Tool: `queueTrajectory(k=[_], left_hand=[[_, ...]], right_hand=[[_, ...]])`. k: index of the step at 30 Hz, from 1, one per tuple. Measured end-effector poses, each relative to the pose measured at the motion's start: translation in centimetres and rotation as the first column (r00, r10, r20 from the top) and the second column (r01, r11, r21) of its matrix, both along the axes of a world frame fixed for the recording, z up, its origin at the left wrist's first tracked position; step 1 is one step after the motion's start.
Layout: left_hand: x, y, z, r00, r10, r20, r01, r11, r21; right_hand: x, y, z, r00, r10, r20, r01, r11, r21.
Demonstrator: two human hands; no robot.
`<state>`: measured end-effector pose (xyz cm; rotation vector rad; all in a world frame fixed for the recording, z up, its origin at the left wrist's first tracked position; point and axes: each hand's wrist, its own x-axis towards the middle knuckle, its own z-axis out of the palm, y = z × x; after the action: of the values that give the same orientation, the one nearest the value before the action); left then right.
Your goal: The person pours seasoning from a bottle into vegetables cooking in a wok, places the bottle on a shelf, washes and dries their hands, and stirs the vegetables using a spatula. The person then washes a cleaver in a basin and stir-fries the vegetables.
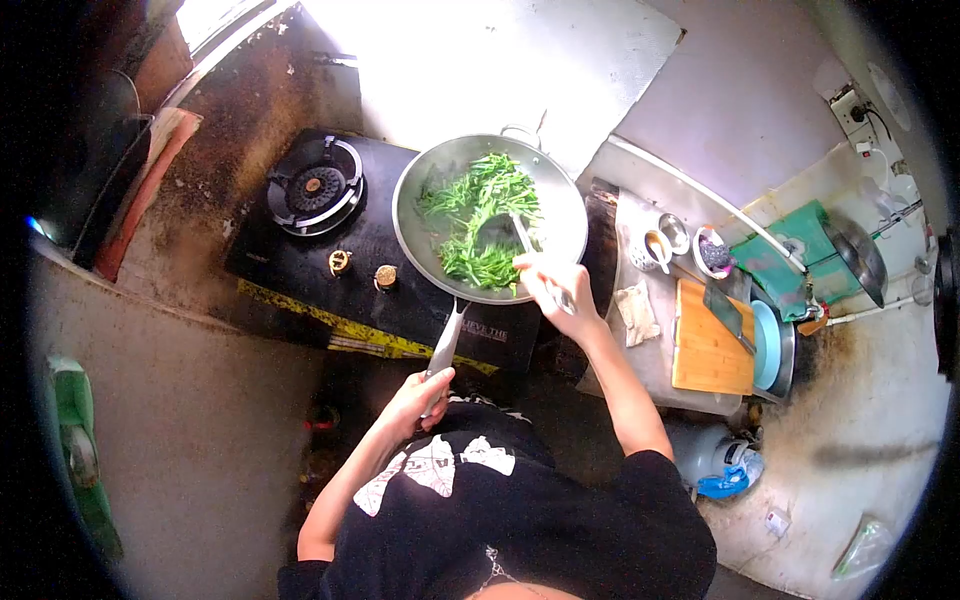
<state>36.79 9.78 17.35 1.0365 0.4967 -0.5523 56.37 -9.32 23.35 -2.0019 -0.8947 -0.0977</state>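
A wide grey wok (420,215) sits on the right side of the black gas stove (385,325). Chopped green vegetables (480,262) lie spread across its bottom, some heaped toward the far side. My left hand (420,398) is closed around the wok's long handle (448,340). With my right hand (558,295) I grip a spatula (522,233) by its handle. Its dark blade is down among the greens, partly covered by them.
Left of the wok is a second burner (315,185). On the right counter lie a wooden cutting board (705,345) with a cleaver (726,315), a folded cloth (636,312) and small bowls (712,252). A gas cylinder (700,455) stands below.
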Motion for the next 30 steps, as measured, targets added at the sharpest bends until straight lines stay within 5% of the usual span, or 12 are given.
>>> queueTrajectory(k=[5, 7, 8, 9, 11, 13, 15, 20, 21, 23, 25, 30], left_hand=[[-0.2, -0.4, -0.1, 0.999, 0.028, -0.023, -0.027, 0.998, 0.05], [-0.2, -0.5, -0.2, 0.999, 0.043, -0.016, -0.043, 0.999, 0.03], [-0.2, -0.6, -0.4, 0.998, 0.056, -0.008, -0.056, 0.998, 0.031], [-0.3, -0.6, -0.3, 0.999, 0.052, -0.01, -0.052, 0.998, 0.033], [-0.2, -0.6, -0.1, 0.998, 0.067, -0.018, -0.066, 0.996, 0.057], [-0.3, -0.7, 0.0, 0.997, 0.073, -0.027, -0.071, 0.996, 0.058], [-0.3, -0.6, -0.3, 0.997, 0.073, -0.032, -0.071, 0.996, 0.061], [-0.1, -0.5, -0.3, 0.999, 0.034, -0.038, -0.032, 0.998, 0.062], [0.0, -0.5, -0.2, 0.999, 0.032, -0.036, -0.03, 0.997, 0.065], [-0.2, -0.6, -0.1, 0.998, 0.06, -0.014, -0.06, 0.997, 0.05], [-0.3, -0.7, -0.5, 0.998, 0.06, -0.018, -0.059, 0.997, 0.05], [-0.3, -0.7, -0.3, 0.997, 0.076, -0.017, -0.075, 0.997, 0.033]], right_hand=[[2.4, 3.9, 0.2, 0.983, -0.093, -0.159, 0.124, 0.972, 0.201], [3.2, 6.0, -0.8, 0.995, 0.052, -0.091, -0.02, 0.946, 0.324], [3.6, 6.9, -1.2, 0.993, 0.114, 0.033, -0.119, 0.952, 0.281], [2.9, 6.8, -1.6, 0.99, 0.112, -0.089, -0.098, 0.984, 0.146], [1.8, 6.1, -2.9, 0.92, 0.279, 0.276, -0.298, 0.954, 0.03], [-0.1, 3.2, -1.9, 0.907, 0.342, 0.245, -0.335, 0.939, -0.074], [-1.5, 0.3, 0.4, 0.931, 0.316, 0.18, -0.285, 0.942, -0.178], [-3.6, -0.4, 2.0, 0.952, 0.274, 0.137, -0.265, 0.961, -0.082], [-3.5, 0.6, 0.6, 0.924, 0.287, 0.254, -0.284, 0.958, -0.049], [-2.0, 2.4, -1.1, 0.909, 0.21, 0.359, -0.199, 0.978, -0.069], [0.9, 2.8, -2.3, 0.98, 0.054, 0.19, -0.037, 0.995, -0.097], [3.9, 3.1, 3.7, 0.977, -0.124, 0.172, 0.115, 0.991, 0.061]])
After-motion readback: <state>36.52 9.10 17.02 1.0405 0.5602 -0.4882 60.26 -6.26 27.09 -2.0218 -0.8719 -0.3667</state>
